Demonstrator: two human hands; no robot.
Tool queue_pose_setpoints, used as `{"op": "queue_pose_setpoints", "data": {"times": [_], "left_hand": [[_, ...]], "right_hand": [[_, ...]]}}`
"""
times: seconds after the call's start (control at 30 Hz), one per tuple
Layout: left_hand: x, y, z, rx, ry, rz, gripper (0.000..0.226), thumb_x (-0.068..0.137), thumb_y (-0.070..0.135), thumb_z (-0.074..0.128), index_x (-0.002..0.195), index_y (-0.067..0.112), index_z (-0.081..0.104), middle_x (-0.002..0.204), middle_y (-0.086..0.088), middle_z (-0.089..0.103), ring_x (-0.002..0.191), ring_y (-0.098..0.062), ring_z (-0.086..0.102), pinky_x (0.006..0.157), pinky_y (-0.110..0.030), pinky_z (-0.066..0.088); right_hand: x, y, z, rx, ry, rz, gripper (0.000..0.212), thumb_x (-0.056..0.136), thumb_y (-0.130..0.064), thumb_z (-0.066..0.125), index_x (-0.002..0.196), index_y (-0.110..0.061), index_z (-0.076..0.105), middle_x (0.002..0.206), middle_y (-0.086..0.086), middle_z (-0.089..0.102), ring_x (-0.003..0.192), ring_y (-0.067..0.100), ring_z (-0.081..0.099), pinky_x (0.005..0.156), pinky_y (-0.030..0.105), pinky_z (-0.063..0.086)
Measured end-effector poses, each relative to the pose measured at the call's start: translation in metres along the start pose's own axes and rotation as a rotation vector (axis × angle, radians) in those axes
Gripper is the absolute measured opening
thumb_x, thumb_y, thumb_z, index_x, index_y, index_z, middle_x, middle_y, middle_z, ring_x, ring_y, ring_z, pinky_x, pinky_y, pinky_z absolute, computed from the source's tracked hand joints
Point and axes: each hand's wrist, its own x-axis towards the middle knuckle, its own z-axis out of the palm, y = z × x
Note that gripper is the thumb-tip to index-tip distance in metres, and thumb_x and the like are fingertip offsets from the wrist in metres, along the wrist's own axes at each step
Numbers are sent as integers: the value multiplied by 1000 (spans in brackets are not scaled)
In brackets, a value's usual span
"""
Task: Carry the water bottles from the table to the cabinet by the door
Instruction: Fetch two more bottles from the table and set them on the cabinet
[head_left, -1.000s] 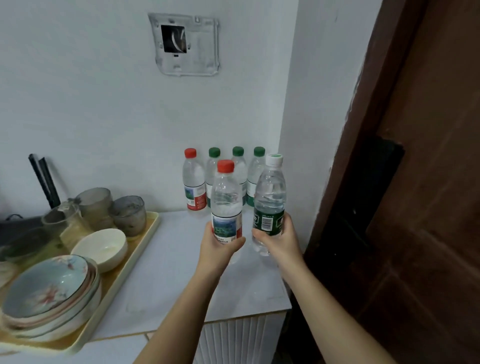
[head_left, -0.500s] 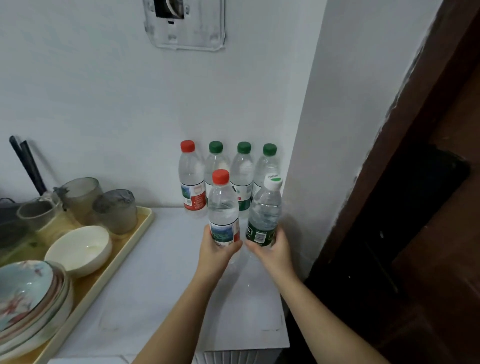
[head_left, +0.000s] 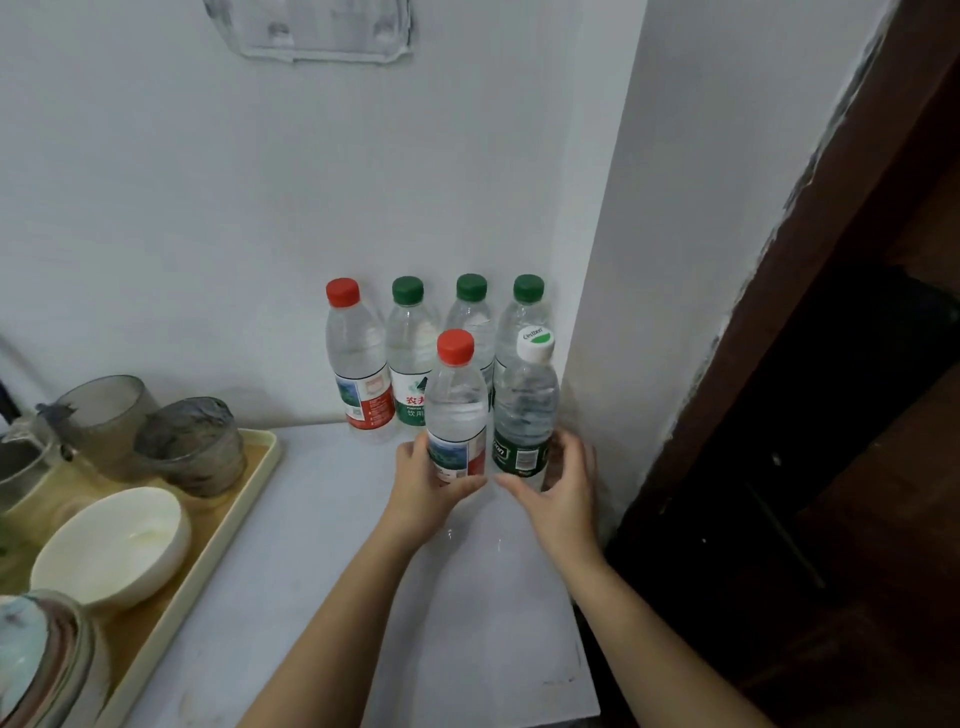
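On the left a tray (head_left: 249, 467) holds cups and a white bowl (head_left: 111, 545), well apart from the bottles. The white surface (head_left: 322, 571) carries four bottles in a row at the wall: a red-cap bottle (head_left: 358, 364) first, then three green-cap bottles (head_left: 410, 358). In front of that row stand two more.

The left hand (head_left: 423, 493) is wrapped around the front red bottle (head_left: 456, 410), low down at its label, with the fingers (head_left: 410, 449) curled snug on it. Just beside it is the white-cap bottle (head_left: 525, 410). The right hand (head_left: 558, 493) cups its lower part, but the fingers (head_left: 574, 452) look loose and spread, more touching than squeezing. Both bottles look set down on the surface, though I cannot tell for sure.

The bottles look full, so I think they are a bit heavy. The clear plastic is thin and will squish if pressed hard, and it may be slippery. The best place to hold is around the middle, where the label is, or the neck under the cap
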Motion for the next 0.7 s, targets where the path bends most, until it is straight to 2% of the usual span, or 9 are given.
{"op": "queue_pose_setpoints", "data": {"times": [0.1, 0.17, 0.23, 0.3, 0.5, 0.7], "left_hand": [[3, 5, -1, 77, 87, 29, 67, 64, 26, 88, 122, 18, 55, 115, -3, 56, 105, -17, 57, 90, -28, 47], [2, 10, 2, 33, 138, 54, 66, 61, 21, 90, 117, 17, 55, 112, 1, 63, 100, -15, 61, 84, -25, 49], [4, 14, 6, -12, 174, 53, 66, 62, 16, 90, 117, 16, 53, 109, 4, 64, 94, -11, 60, 80, -21, 46], [7, 19, 12, -21, 195, 71, 65, 62, 15, 89, 117, 15, 54, 108, 2, 67, 91, -10, 60, 78, -20, 45], [14, 17, 21, -17, 237, 112, 62, 63, 17, 89, 115, 17, 56, 109, 0, 68, 97, -14, 65, 79, -22, 47], [19, 13, 15, 24, 160, 127, 63, 71, 18, 84, 125, 16, 53, 119, 0, 63, 101, -11, 59, 82, -20, 44]], "right_hand": [[5, 4, 0, -44, 49, 3, 69, 60, -15, 92, 116, -25, 54, 110, -2, 51, 89, -10, 51, 74, 2, 40], [9, 4, 0, -47, 80, 7, 67, 61, -16, 91, 110, -33, 49, 102, 1, 53, 82, -1, 50, 69, 7, 41], [13, 6, 2, -36, 102, 10, 66, 61, -18, 91, 104, -38, 45, 97, 5, 55, 80, 12, 51, 69, 17, 44], [19, 8, 2, -34, 108, 27, 63, 62, -18, 91, 103, -31, 45, 93, 7, 56, 79, 20, 53, 69, 26, 47], [28, 7, 1, 13, 60, 52, 55, 63, -12, 90, 95, -18, 47, 77, 7, 51, 64, 14, 44, 57, 17, 40], [33, 4, 4, 17, 52, 62, 54, 63, -9, 89, 96, -15, 46, 75, 3, 47, 64, 14, 42, 57, 16, 38]]}}
